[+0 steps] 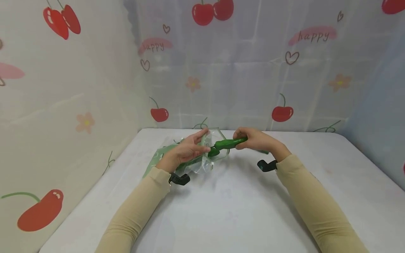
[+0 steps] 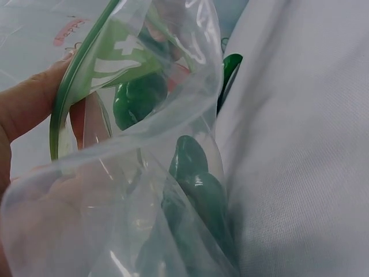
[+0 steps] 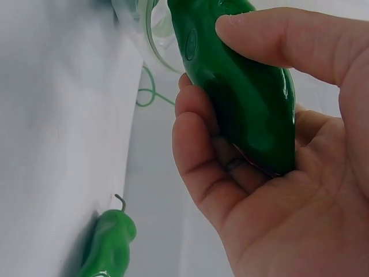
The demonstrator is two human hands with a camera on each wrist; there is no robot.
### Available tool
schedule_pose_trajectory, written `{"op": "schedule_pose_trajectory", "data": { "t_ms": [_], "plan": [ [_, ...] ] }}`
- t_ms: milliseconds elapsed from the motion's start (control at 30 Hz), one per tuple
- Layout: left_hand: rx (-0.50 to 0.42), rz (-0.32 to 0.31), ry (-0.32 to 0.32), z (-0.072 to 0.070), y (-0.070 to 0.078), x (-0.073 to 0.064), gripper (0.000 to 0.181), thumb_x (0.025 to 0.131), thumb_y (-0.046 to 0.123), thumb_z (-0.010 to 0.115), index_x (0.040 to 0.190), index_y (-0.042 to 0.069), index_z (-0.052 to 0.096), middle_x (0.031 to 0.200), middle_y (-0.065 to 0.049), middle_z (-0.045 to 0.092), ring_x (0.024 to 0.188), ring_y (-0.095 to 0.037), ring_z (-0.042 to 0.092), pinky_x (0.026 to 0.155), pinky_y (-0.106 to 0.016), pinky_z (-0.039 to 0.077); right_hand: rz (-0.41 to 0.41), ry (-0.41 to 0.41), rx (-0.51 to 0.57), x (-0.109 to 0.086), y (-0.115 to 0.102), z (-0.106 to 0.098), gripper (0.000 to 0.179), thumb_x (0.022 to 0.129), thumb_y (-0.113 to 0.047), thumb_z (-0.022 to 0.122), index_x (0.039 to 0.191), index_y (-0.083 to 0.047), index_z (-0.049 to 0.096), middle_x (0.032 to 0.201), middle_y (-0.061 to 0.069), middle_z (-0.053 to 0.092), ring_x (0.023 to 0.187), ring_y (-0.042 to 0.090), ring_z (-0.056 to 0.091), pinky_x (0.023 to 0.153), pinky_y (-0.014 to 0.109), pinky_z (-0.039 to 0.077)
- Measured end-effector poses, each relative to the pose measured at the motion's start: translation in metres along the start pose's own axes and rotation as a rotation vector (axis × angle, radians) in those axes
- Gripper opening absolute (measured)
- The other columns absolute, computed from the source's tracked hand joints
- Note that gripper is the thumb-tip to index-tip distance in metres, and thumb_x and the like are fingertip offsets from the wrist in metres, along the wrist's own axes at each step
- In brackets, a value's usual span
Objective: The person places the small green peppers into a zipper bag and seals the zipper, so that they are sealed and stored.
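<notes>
A clear plastic zip bag (image 1: 202,166) with green print lies on the table, its green-edged mouth spread toward the right. My left hand (image 1: 186,149) holds the bag by its mouth. Inside, seen through the film, are green peppers (image 2: 199,199). My right hand (image 1: 258,140) grips a glossy dark green pepper (image 3: 242,109) between thumb and fingers. That pepper's stem end (image 1: 219,145) points into the bag's mouth, close to another pepper (image 1: 213,151) there. One more green pepper (image 3: 109,245) lies on the table beyond the right hand, mostly hidden in the head view.
The white table (image 1: 240,211) has a back edge close behind both hands. A curtain (image 1: 234,70) printed with cherries and hearts hangs behind and along the sides. Black wrist cameras (image 1: 179,179) jut out below both wrists.
</notes>
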State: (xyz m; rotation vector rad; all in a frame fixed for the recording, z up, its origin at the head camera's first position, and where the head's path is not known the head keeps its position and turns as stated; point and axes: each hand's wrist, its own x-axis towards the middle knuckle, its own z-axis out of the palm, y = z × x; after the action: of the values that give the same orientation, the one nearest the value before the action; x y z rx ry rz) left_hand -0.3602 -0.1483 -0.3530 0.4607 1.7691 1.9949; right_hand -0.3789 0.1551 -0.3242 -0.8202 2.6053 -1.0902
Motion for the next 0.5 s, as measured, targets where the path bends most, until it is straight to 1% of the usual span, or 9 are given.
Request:
{"op": "schedule_pose_trajectory", "data": {
  "t_ms": [100, 233, 367, 500],
  "plan": [
    [-0.002, -0.001, 0.000, 0.000, 0.003, 0.001, 0.098, 0.095, -0.014, 0.062, 0.167, 0.028, 0.011, 0.175, 0.011, 0.009, 0.154, -0.028, 0.031, 0.085, -0.022, 0.057, -0.004, 0.001, 0.001, 0.001, -0.004, 0.000, 0.030, 0.092, -0.014, 0.075, 0.118, -0.010, 0.060, 0.116, 0.008, 0.074, 0.104, 0.023, 0.064, 0.097, 0.044, 0.049],
    [-0.008, -0.003, -0.004, 0.000, 0.004, 0.001, 0.098, 0.095, -0.014, 0.061, 0.167, 0.027, 0.010, 0.175, 0.011, 0.009, 0.153, -0.031, 0.031, 0.082, -0.022, 0.057, -0.006, 0.007, 0.013, 0.003, -0.008, 0.002, 0.029, 0.093, -0.014, 0.074, 0.118, -0.009, 0.061, 0.114, 0.009, 0.073, 0.101, 0.023, 0.063, 0.094, 0.041, 0.049],
    [-0.016, -0.006, -0.002, 0.000, 0.003, 0.001, 0.097, 0.095, -0.014, 0.061, 0.167, 0.028, 0.011, 0.174, 0.011, 0.009, 0.153, -0.034, 0.030, 0.082, -0.022, 0.058, -0.009, 0.004, 0.037, 0.005, -0.010, 0.006, 0.028, 0.092, -0.013, 0.074, 0.117, -0.009, 0.063, 0.112, 0.009, 0.072, 0.098, 0.023, 0.062, 0.092, 0.039, 0.049],
    [-0.022, -0.007, -0.001, 0.001, 0.000, 0.001, 0.098, 0.094, -0.015, 0.062, 0.167, 0.028, 0.012, 0.175, 0.010, 0.009, 0.155, -0.034, 0.028, 0.084, -0.023, 0.058, -0.020, 0.004, 0.020, 0.008, -0.011, 0.010, 0.026, 0.092, -0.014, 0.075, 0.115, -0.010, 0.064, 0.109, 0.008, 0.071, 0.095, 0.022, 0.063, 0.090, 0.038, 0.050]
  ]
}}
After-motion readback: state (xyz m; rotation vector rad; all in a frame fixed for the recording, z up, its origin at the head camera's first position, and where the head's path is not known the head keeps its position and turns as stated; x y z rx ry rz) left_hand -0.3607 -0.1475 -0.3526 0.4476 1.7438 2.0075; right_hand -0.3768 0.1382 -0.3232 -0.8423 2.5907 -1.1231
